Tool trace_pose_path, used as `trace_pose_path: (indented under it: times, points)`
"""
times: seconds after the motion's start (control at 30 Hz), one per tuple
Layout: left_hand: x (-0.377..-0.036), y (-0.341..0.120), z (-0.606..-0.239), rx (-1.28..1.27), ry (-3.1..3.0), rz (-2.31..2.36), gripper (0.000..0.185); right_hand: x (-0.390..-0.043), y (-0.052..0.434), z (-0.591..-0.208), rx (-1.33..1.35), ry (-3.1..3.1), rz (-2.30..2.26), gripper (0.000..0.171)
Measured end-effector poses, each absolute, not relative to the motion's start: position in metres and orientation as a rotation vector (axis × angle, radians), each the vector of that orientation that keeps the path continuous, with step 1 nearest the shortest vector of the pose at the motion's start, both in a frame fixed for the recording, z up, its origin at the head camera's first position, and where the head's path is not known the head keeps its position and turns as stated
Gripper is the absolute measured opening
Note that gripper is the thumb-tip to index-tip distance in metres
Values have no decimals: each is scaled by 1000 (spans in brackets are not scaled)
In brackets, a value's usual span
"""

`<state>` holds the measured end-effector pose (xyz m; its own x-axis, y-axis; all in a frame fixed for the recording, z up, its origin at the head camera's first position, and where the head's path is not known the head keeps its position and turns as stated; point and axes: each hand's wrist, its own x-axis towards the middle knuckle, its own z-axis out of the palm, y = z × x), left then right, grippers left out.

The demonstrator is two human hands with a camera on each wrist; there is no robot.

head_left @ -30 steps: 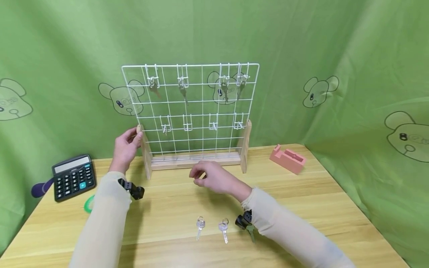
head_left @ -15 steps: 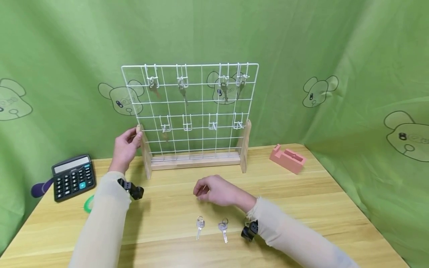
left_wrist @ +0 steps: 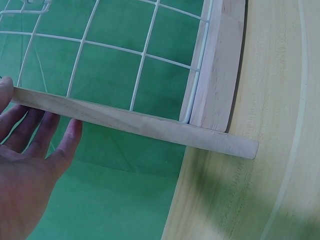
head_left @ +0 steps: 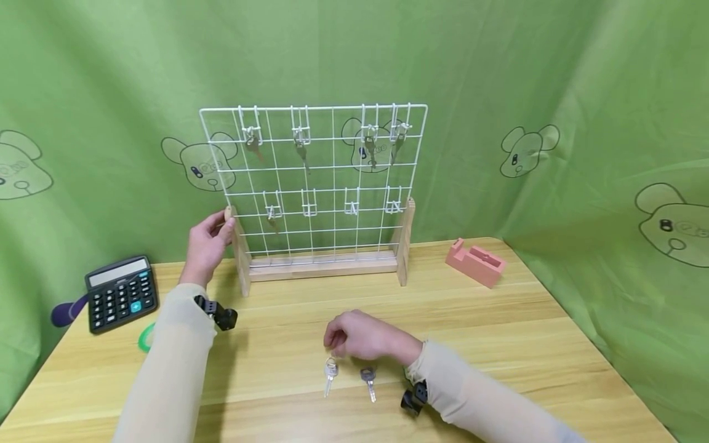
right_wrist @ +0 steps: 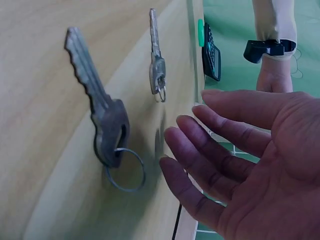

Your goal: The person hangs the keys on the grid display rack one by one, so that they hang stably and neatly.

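Two keys lie flat on the wooden table (head_left: 498, 320) close to its near edge, and our right hand (head_left: 362, 337) hovers just behind them: the left key (head_left: 330, 373), with its ring toward the rack, sits just under our fingertips, and the right key (head_left: 368, 380) lies just beside it, its head partly shaded by the hand. In the right wrist view the nearer key (right_wrist: 102, 122) and the farther key (right_wrist: 156, 62) both rest on the wood, and the fingers (right_wrist: 210, 165) are loosely extended with gaps between them, holding nothing; whether a fingertip already touches the ring we cannot tell, since the head view is too small there. Our left hand (head_left: 209, 243) grips the left wooden upright (head_left: 240, 252) of the white wire grid rack (head_left: 316, 184), thumb in front and fingers behind, as the left wrist view shows with the fingers (left_wrist: 30, 137) wrapped behind the wooden bar (left_wrist: 135, 122). Several keys hang from hooks on the rack's upper row. A black calculator (head_left: 120, 293) sits at the table's left end, and a pink tape dispenser (head_left: 475, 263) stands to the right of the rack.
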<state>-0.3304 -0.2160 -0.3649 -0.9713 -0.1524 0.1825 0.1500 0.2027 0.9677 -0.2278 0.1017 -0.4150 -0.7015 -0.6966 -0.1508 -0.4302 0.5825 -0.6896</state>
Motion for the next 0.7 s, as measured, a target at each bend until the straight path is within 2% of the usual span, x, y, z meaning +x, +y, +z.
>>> trace_pose_path:
  times: [0.37, 0.7]
  points:
    - [-331, -216, -366, -1, -2241, -1843, 54, -226, 95, -420, -938, 2485, -672, 11]
    - [-331, -216, -365, 5, -2235, -1845, 54, -227, 89, -423, -972, 2533, -542, 23]
